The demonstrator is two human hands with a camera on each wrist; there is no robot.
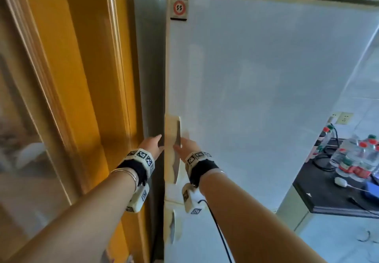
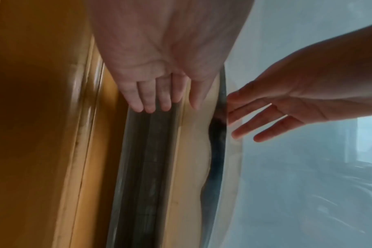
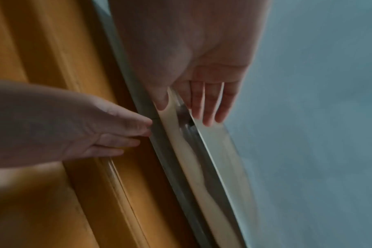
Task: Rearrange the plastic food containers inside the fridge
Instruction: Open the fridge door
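Head view: closed white fridge (image 1: pixel 266 98) filling the right of the frame, cream recessed handle (image 1: pixel 172 146) on its left edge, yellow wooden door (image 1: pixel 71 78) just to the left. Left hand (image 1: pixel 151 144) reaching at the grey side of the fridge, right hand (image 1: pixel 185 144) at the handle's right lip, one either side of it. Plastic food containers nowhere visible, fridge door shut. Dark counter (image 1: pixel 328 197) at far right carrying water bottles (image 1: pixel 356 158), wall socket (image 1: pixel 342 118) above.

Left wrist view: left hand (image 2: pixel 157 70) with fingers straight and together, tips over the dark gap beside the handle (image 2: pixel 193 151), gripping nothing. Right hand (image 2: pixel 287 104) coming in from the right, fingers spread and relaxed, tips near the handle's recess; contact unclear.

Right wrist view: right hand (image 3: pixel 206 80) with fingers extended, tips at the handle (image 3: pixel 181 134) edge, thumb on the cream strip, nothing held. Left hand (image 3: pixel 85 127) flat, fingertips at the fridge's grey side
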